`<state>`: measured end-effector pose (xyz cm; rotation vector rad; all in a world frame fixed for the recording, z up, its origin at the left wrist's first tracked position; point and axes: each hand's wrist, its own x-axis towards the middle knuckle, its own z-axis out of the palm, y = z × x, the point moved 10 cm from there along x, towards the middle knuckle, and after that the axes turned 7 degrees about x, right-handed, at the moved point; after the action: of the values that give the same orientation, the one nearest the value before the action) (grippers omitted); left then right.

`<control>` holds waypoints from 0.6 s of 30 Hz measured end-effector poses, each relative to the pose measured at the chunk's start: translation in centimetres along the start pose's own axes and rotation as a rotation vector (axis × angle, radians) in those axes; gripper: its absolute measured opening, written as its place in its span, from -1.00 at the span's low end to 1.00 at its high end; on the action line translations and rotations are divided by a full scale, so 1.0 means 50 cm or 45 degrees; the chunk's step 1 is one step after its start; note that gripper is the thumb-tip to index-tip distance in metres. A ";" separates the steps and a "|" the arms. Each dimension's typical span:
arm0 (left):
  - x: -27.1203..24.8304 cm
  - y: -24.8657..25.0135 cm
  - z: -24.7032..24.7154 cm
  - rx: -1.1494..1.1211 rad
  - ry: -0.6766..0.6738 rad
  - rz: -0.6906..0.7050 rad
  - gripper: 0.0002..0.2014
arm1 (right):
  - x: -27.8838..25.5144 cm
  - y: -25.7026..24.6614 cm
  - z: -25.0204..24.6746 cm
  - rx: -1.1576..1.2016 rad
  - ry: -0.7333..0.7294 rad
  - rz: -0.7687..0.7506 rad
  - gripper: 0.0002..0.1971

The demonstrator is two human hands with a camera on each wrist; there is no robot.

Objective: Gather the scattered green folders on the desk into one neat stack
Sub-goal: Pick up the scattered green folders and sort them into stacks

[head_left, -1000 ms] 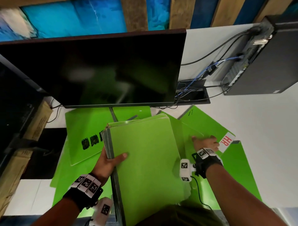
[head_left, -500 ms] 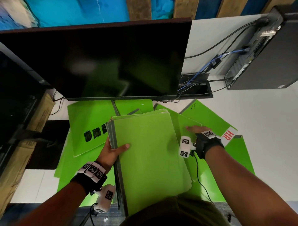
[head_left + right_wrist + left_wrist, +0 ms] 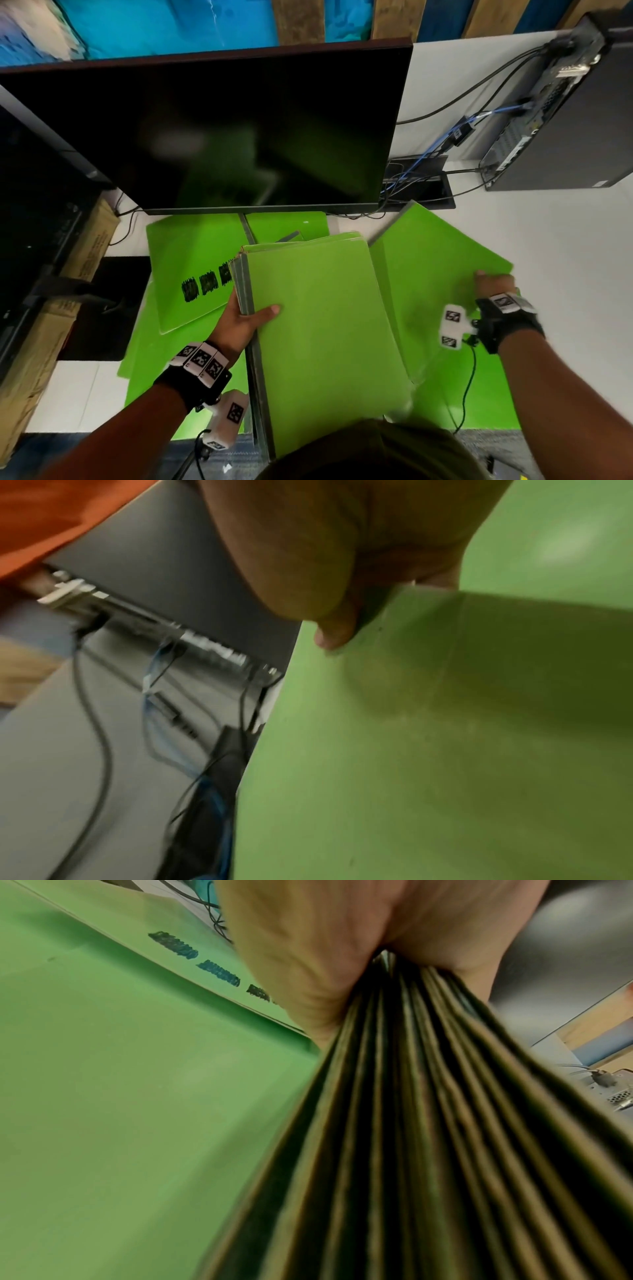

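**Right hand lifts a folder at the desk's right**

Since a second ago the right hand (image 3: 495, 284) has swung out to the right, and the folder (image 3: 442, 274) it pinches by the edge now covers the HR label seen earlier. The thumb (image 3: 334, 634) lies on top of that folder, whose near edge is raised. The left hand (image 3: 239, 322) grips the stack (image 3: 318, 325) by its spine, thumb on top, fingers beneath; the many layered edges show in the left wrist view. A scribbled folder (image 3: 191, 270) and others lie on the desk (image 3: 565, 291) below the monitor (image 3: 219, 130).
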<state>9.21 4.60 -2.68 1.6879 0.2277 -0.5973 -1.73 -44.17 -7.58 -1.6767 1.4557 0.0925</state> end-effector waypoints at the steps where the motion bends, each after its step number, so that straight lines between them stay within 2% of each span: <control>1: 0.004 0.002 0.001 0.012 0.007 0.003 -0.17 | 0.014 0.010 -0.017 -0.026 0.031 0.025 -0.42; 4: 0.017 0.005 0.007 0.051 0.018 0.023 -0.32 | 0.012 0.030 -0.030 -0.212 0.059 -0.003 -0.11; 6: 0.022 0.006 0.011 0.070 0.023 0.041 -0.41 | -0.008 0.047 -0.033 -0.334 0.126 -0.010 0.02; 9: 0.023 0.006 0.014 0.073 0.025 0.049 -0.46 | -0.023 0.095 -0.022 -0.260 0.180 0.112 0.18; 12: 0.022 0.002 0.010 0.080 0.036 0.049 -0.48 | -0.053 0.104 0.012 -0.276 0.182 0.214 0.25; 18: 0.018 -0.005 0.008 0.055 0.050 0.025 -0.43 | -0.111 0.063 0.078 -0.373 0.233 0.104 0.29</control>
<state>9.76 4.09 -3.38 1.7428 0.2275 -0.5587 -4.19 -37.18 -8.53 -1.8998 1.7140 0.2105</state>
